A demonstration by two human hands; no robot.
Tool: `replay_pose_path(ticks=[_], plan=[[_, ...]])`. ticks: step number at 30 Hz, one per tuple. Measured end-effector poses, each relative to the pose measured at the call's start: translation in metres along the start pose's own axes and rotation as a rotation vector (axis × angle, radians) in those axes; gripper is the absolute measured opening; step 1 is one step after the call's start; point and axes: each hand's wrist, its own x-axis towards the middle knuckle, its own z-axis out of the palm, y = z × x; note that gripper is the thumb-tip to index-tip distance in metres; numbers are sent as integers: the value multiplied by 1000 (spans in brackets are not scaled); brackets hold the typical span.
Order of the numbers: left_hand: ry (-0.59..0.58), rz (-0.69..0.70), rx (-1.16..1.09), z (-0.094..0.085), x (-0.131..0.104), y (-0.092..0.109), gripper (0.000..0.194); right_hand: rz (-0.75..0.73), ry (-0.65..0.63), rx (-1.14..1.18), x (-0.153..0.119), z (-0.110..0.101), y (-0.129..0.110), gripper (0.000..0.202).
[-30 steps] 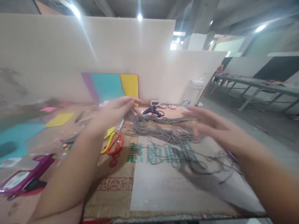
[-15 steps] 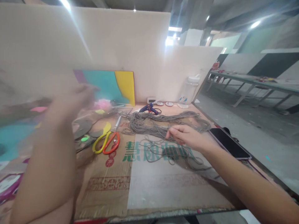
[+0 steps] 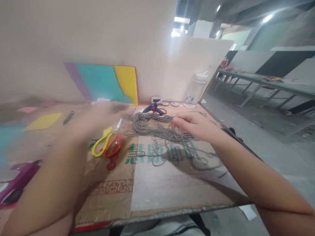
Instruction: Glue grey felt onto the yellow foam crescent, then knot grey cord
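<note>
A thick skein of grey yarn [image 3: 157, 129] lies across the cardboard, with loose strands curling over its printed front part. My right hand [image 3: 192, 124] is over the skein's right part, its thumb and fingers pinched together at the strands. How many strands are between the fingertips is hidden. My left hand [image 3: 108, 114], smeared by motion, is left of the skein and just beyond the scissors; its fingers cannot be made out. The scissors [image 3: 108, 146], with one yellow and one orange-red handle, lie on the cardboard left of the skein.
A blue glue gun [image 3: 154, 108] rests behind the yarn. Farther back stand a clear bottle [image 3: 195, 91] and a painted panel [image 3: 98, 80] leaning on the white board. A purple tape dispenser-like object [image 3: 21, 180] lies at left. A dark phone [image 3: 236, 137] sits by the right edge.
My left hand has moved right and down, toward the scissors and yarn. My right hand has shifted slightly up onto the skein. The whole view has shifted a little.
</note>
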Motion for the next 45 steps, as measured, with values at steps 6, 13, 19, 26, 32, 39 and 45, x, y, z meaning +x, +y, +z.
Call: replay_pose_path(ticks=[6,13,19,26,32,39,45], plan=[[-337,69,-226,71,3,69,45,-130,84,-208,9,6,-14,32],[-356,-20,-291,35,-6,53,35,36,469,-20,-3,-12,12,22],[22,123,-451,63,-9,72,29,-75,73,557,-30,32,-19,41],[46,96,-599,76,-12,81,27,-84,146,560,-9,54,-32,36],[51,-9,-574,78,-9,76,38,-1,-187,772,-7,55,-30,23],[3,57,-484,74,-8,70,39,-63,433,542,-18,40,-18,28],[37,234,-233,75,-10,76,34,59,-70,1040,-10,50,-18,31]])
